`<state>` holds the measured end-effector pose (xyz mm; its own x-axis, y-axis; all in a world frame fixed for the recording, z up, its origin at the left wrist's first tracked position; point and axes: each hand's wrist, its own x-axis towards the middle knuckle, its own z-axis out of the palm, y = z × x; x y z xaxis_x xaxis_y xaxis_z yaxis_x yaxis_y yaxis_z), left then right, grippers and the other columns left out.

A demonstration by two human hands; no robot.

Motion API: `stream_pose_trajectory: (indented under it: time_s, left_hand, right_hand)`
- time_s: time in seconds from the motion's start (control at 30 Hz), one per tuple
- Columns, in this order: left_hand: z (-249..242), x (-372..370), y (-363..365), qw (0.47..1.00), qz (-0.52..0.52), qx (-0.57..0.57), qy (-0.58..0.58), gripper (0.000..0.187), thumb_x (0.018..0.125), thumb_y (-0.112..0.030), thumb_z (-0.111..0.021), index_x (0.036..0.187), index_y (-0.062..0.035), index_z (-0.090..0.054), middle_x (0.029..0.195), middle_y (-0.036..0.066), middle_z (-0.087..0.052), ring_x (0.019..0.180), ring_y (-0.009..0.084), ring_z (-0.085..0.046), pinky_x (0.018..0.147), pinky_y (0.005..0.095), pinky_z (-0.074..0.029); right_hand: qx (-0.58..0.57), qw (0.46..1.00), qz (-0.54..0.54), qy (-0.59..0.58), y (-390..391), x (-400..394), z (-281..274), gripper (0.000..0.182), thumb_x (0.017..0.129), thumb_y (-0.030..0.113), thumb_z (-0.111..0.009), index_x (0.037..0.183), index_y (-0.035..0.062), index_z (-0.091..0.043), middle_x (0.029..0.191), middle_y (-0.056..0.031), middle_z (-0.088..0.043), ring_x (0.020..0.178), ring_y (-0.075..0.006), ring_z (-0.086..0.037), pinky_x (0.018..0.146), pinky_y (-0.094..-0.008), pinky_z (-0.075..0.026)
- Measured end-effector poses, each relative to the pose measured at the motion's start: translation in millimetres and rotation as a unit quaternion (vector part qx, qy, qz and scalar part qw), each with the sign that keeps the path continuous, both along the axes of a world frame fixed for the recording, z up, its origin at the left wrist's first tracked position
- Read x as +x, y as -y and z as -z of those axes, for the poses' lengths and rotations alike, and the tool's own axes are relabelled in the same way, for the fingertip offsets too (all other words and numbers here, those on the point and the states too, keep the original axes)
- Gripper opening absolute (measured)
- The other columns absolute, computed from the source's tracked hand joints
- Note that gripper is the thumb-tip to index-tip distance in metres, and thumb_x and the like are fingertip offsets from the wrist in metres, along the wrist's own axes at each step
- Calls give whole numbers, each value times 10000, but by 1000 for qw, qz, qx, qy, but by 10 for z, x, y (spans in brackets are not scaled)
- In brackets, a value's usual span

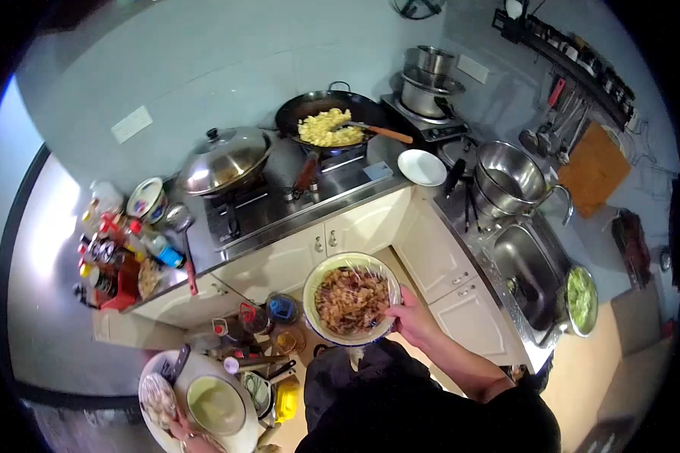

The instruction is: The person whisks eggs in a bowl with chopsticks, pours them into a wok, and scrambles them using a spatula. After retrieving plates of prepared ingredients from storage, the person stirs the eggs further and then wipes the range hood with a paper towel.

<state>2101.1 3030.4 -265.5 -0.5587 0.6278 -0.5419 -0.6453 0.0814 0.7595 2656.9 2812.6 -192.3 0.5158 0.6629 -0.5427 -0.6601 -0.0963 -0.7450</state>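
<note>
My right hand grips the right rim of a bowl full of brown shredded food covered in clear film, held in front of my body below the counter. My left hand shows only at the bottom left edge, holding up a white plate that carries a bowl of pale liquid and a heap of pale pieces. On the stove a black wok holds yellow scrambled egg, with a wooden-handled spatula resting in it.
A lidded wok sits on the left burner. Bottles and jars crowd the counter's left end. An empty white plate, steel bowls, a sink, a bowl of greens and stacked pots lie to the right.
</note>
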Motion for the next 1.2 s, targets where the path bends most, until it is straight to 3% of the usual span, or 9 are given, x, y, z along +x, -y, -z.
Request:
stream_pose_trajectory:
  time_s: [0.13,0.23,0.4,0.53,0.63,0.8,0.87,0.93,1.2]
  left_hand:
    - [1086,-1351,-173,974,207,-93,-10,319,836,-166,-513,1063,56,-481,1060,184,-537,883,231,-581,733,232,-509]
    - [217,-787,107,918,217,-253,-214,309,834,-172,-511,1082,12,-496,997,166,-574,823,202,-591,647,220,-500]
    - [-985,1206,136,793,271,-31,-546,291,867,-157,-459,1123,-27,-510,960,128,-578,793,131,-559,674,251,-472]
    - [-932,2912,15,773,580,176,-189,393,913,-280,-351,1155,6,-466,1046,142,-547,916,202,-548,739,329,-469]
    - [-905,3651,-117,798,581,150,-49,347,903,-260,-395,1060,24,-518,905,103,-578,771,140,-553,661,272,-465]
    - [-690,3819,-436,721,629,163,-239,235,855,-156,-512,709,23,-557,577,-24,-497,522,40,-432,478,182,-347]
    - [-734,3949,-450,720,638,158,-224,193,824,-120,-542,695,21,-567,543,14,-506,480,83,-435,466,217,-356]
    - [-857,4078,-468,595,525,329,-512,151,790,-113,-579,702,9,-571,544,58,-496,481,95,-445,457,258,-365]
    - [-1133,4637,-270,514,456,504,-524,82,688,-57,-640,655,-38,-568,543,104,-499,470,257,-471,435,323,-377]
  right_hand:
    - [10,999,39,3,-429,-17,-112,632,679,-98,-410,1262,117,-294,1117,-107,-461,965,-230,-511,720,-370,-501]
    - [19,999,31,10,-665,4,-202,604,685,-89,-409,1250,95,-303,1120,-114,-462,989,-234,-500,757,-365,-489]
    - [92,995,7,44,-1041,87,-185,571,710,-68,-430,1244,83,-295,1076,-108,-478,892,-209,-524,667,-340,-505]
    - [123,992,-14,2,-1245,78,-224,569,705,-83,-426,1239,69,-302,1077,-105,-481,909,-203,-518,713,-332,-487]
    - [91,994,-37,46,-1221,111,-220,615,664,-105,-415,1251,36,-295,1154,-100,-451,1037,-214,-471,858,-334,-416]
    - [81,989,8,120,-1202,91,-132,582,671,-114,-408,1228,23,-315,1125,-95,-460,1021,-192,-468,863,-297,-391]
    - [67,987,31,141,-1141,129,-110,542,687,-108,-407,1208,21,-333,1103,-94,-467,1009,-182,-467,861,-286,-381]
    - [30,975,29,219,-1108,177,-54,533,686,-94,-406,1203,21,-339,1105,-101,-465,1026,-188,-456,875,-284,-367]
    - [-79,946,9,314,-1048,459,223,593,658,-105,-407,1230,10,-300,1122,-112,-442,1033,-182,-438,880,-279,-359]
